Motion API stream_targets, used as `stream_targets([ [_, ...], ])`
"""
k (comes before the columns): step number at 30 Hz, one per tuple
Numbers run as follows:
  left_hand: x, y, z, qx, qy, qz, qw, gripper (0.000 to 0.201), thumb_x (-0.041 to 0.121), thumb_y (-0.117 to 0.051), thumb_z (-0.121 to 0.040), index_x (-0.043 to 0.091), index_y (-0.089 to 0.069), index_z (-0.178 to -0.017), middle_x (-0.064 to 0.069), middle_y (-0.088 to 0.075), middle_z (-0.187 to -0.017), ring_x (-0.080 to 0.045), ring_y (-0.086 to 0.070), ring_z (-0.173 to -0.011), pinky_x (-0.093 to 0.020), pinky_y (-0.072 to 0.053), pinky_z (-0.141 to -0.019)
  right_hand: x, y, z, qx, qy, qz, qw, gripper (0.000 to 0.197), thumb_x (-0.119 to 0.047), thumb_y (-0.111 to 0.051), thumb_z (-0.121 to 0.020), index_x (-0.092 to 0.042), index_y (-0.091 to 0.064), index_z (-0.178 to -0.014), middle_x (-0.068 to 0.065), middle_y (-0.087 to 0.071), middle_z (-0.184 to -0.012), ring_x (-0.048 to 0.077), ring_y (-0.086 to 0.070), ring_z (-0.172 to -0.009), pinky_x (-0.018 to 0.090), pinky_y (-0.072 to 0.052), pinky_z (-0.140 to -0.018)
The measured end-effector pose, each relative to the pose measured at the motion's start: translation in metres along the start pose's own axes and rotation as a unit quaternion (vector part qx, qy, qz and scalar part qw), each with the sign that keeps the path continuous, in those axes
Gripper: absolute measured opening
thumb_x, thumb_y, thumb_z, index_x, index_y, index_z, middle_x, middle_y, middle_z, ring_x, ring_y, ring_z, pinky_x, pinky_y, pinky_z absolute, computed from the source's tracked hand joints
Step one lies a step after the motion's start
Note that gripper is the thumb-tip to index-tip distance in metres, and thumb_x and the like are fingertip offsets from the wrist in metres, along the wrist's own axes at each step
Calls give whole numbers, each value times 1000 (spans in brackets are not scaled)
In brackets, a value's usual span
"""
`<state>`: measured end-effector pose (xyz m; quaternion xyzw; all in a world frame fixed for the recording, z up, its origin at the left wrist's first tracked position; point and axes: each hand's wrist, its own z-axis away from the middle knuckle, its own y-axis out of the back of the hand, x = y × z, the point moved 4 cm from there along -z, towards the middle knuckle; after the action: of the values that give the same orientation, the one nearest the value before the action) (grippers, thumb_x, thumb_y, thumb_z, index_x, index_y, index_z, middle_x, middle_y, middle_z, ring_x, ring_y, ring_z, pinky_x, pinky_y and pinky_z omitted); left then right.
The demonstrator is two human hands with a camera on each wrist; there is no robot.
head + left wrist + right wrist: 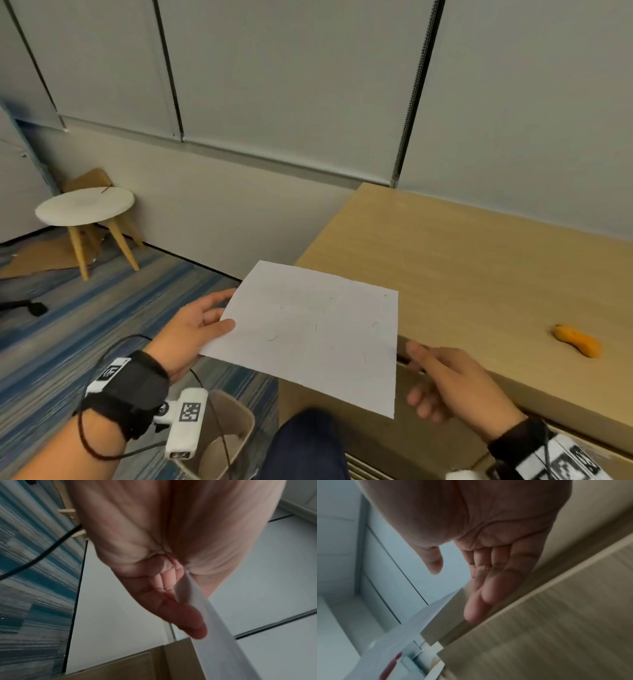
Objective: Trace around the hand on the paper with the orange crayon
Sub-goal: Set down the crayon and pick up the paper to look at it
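Step in hand, by my read: getting paper [308, 329] onto table [462, 260]; tracing not begun. My left hand [195, 329] pinches paper's left edge, thumb on top, sheet in air over table's near-left corner. My right hand [445, 380] just right of sheet, fingers loosely bent, holding nothing. Orange crayon [577, 340] lies on table, right of right hand. Next: lay sheet flat, spread one hand on it, fetch crayon with other.
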<state>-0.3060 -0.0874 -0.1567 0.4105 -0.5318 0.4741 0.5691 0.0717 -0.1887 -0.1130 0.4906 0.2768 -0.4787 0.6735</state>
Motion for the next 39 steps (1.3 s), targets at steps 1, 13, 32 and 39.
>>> stream_targets([
  [1,-8,7,7,-1,6,8,1000,77,29,-84,-71,25,-47,-138,-12,-70,-119,-34,-66,-109,-44,-54,-88,3,-12,-2,-27,-25,-63,997,62,-60,-58,-80,-5,-65,-108,24,-76,-82,31,-69,-63,34,-55,-54],
  [13,-80,105,98,138,54,3,989,50,3,-63,-90,26,-51,-132,-16,-73,-108,-35,-71,-93,-39,-57,-75,-22,-170,-60,-191,-30,-221,956,26,-7,-50,-103,-9,-66,-124,13,-74,-119,36,-69,-113,61,-51,-99],
  [32,-418,149,27,184,347,-89,915,13,5,-73,-84,12,-68,-94,-9,-70,-87,-27,-67,-89,-34,-52,-83,127,-324,-200,-103,-312,-72,942,27,7,-41,-102,-1,-65,-109,21,-73,-99,35,-69,-86,49,-59,-77],
  [39,-460,147,-1,148,342,-340,864,38,42,-52,-87,28,-63,-121,0,-66,-123,-20,-61,-102,-33,-50,-90,145,-358,-232,-89,-337,-52,936,30,9,-37,-101,-2,-64,-99,19,-70,-84,32,-67,-73,43,-56,-62],
])
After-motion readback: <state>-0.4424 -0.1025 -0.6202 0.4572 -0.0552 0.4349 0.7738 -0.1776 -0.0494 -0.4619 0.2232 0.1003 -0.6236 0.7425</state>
